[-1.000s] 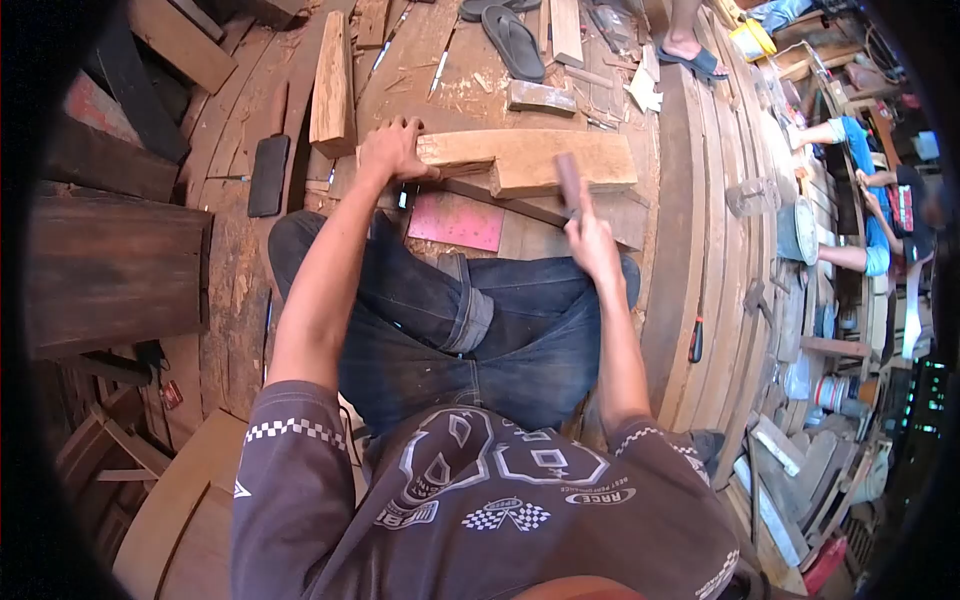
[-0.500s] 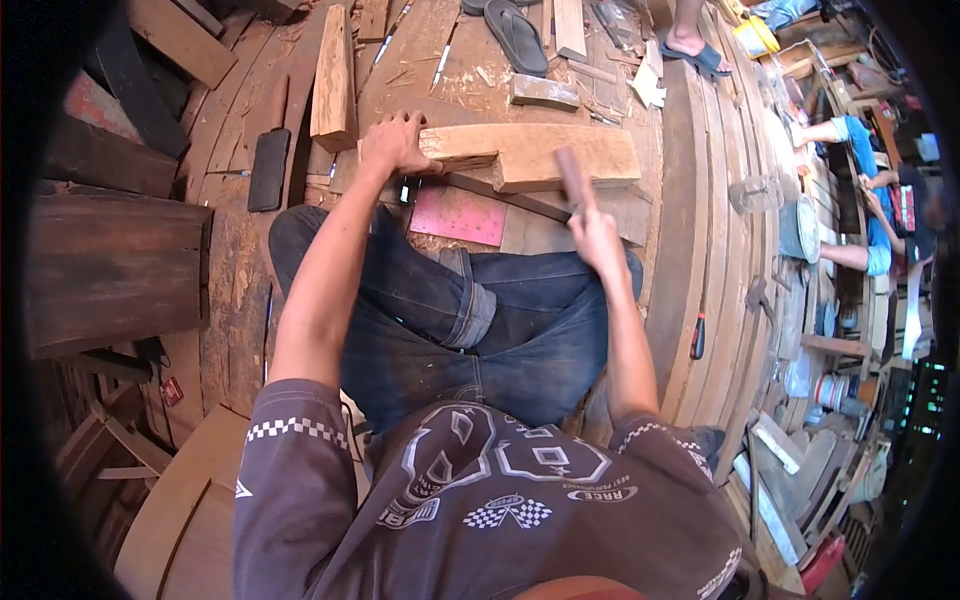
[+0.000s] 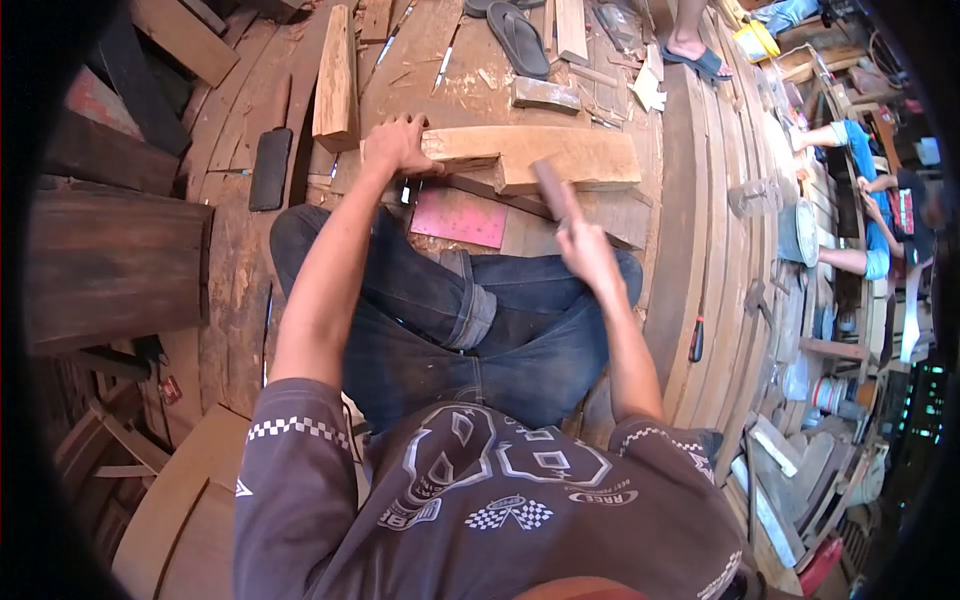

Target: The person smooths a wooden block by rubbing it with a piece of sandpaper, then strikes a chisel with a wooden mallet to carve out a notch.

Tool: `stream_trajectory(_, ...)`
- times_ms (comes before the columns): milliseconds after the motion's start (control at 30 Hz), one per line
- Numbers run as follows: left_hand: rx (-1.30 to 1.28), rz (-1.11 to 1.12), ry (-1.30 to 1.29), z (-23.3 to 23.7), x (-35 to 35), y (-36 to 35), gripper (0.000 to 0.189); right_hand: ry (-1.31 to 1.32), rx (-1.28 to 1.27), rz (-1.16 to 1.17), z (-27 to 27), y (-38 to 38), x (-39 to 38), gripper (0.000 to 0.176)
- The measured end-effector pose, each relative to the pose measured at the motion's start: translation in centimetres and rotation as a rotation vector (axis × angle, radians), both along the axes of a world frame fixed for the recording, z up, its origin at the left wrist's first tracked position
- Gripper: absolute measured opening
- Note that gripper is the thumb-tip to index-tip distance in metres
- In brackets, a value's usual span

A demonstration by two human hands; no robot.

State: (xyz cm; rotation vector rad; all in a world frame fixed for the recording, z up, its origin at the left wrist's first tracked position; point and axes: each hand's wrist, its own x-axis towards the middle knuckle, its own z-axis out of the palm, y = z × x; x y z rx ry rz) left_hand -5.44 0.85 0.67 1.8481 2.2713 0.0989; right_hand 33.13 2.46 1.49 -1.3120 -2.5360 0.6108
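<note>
I sit cross-legged on a plank floor in dark jeans. My left hand (image 3: 398, 145) presses down on the left end of a pale wooden block (image 3: 575, 155) that lies across in front of my knees. My right hand (image 3: 585, 250) grips a wooden mallet (image 3: 553, 190), whose head is just over the block's near edge. A dark thin bar (image 3: 500, 197) runs slantwise under the block. A pink sheet (image 3: 458, 217) lies on the floor between the block and my legs.
A thick wood offcut (image 3: 335, 80) stands to the left. A black whetstone-like slab (image 3: 269, 168) lies further left. Sandals (image 3: 518, 38) and another person's foot (image 3: 690, 45) are beyond the block. Curved planks (image 3: 700, 200) run along the right, with people seated at far right.
My right hand has swung the mallet to the left and down toward the block's near edge. My left hand stays on the block.
</note>
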Motion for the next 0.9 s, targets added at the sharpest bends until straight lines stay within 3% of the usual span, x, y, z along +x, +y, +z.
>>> stream_trajectory(100, -0.013, 0.014, -0.04, -0.3, 0.6, -0.8, 0.094, -0.015, -0.053, -0.133, 0.1, 2.8, -0.4, 0.088)
stream_trajectory(233, 0.0, 0.009, -0.025, 0.4, 0.1, 0.2, 0.092, 0.018, 0.012, 0.114, 0.0, -2.0, -2.8, 0.086)
stream_trajectory(333, -0.024, 0.012, -0.034, -0.4, 0.3, -0.6, 0.092, 0.036, -0.016, -0.07, -0.8, 2.6, -1.7, 0.087)
stream_trajectory(433, -0.001, 0.015, -0.026, 0.2, 0.3, -0.3, 0.093, 0.136, -0.02, 0.078, -1.5, -1.5, -3.2, 0.084)
stream_trajectory(467, -0.005, 0.017, -0.031, 0.2, 0.3, -0.3, 0.094, 0.058, 0.044, 0.155, -0.9, -1.7, -3.3, 0.085)
stream_trajectory(567, -0.01, 0.021, -0.043, 0.1, 0.2, -0.2, 0.095, 0.024, -0.031, -0.101, -1.2, 2.6, -1.5, 0.086)
stream_trajectory(600, -0.017, 0.021, -0.053, 0.1, 0.2, -0.3, 0.094, 0.097, 0.054, -0.084, -1.0, 3.1, -1.9, 0.087)
stream_trajectory(700, -0.014, 0.017, -0.045, 0.1, 0.3, -0.5, 0.093, 0.018, -0.14, 0.002, -1.0, -0.6, -4.0, 0.081)
stream_trajectory(733, -0.009, 0.013, -0.037, 0.1, 0.3, -0.3, 0.093, 0.021, 0.125, 0.141, -1.7, -0.9, -3.9, 0.084)
stream_trajectory(867, -0.03, 0.018, -0.048, 0.0, 0.5, -0.6, 0.091, 0.063, -0.02, -0.133, -1.1, 3.8, -2.4, 0.087)
stream_trajectory(900, -0.032, 0.017, -0.057, 0.0, 0.6, -0.8, 0.091, 0.079, -0.043, -0.056, -1.2, 2.7, -2.7, 0.086)
